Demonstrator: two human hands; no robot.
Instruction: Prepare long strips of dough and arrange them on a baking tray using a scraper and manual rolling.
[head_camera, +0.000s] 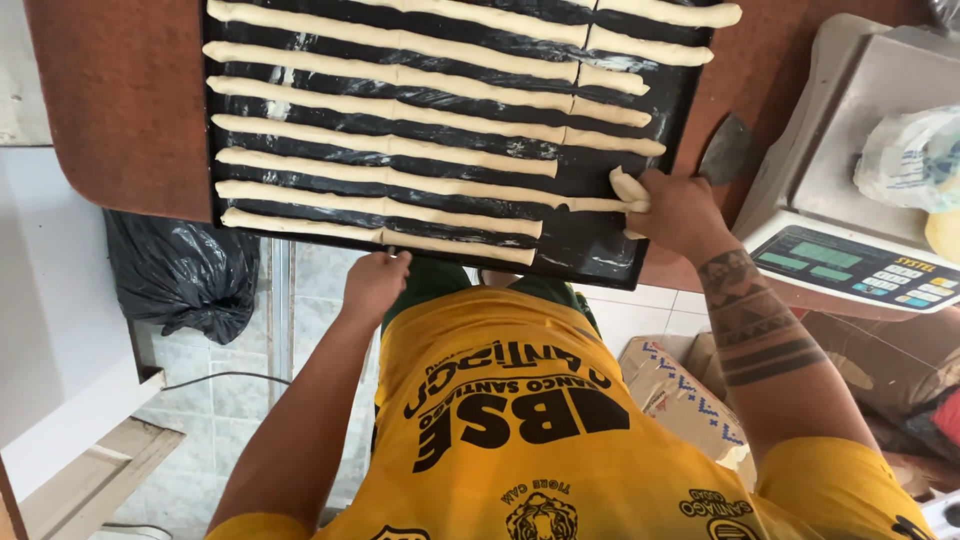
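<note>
Two hands (372, 283) (678, 210) gripping tray (600, 262); nine dough ropes (385, 148)

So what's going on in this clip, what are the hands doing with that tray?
A person in a yellow shirt stands at a brown table with a black baking tray on it. Long thin dough strips lie across the tray in rows. The left hand grips the tray's near edge. The right hand rests at the tray's right side, holding a small piece of dough. A metal scraper and a digital scale sit just to the right.
</note>
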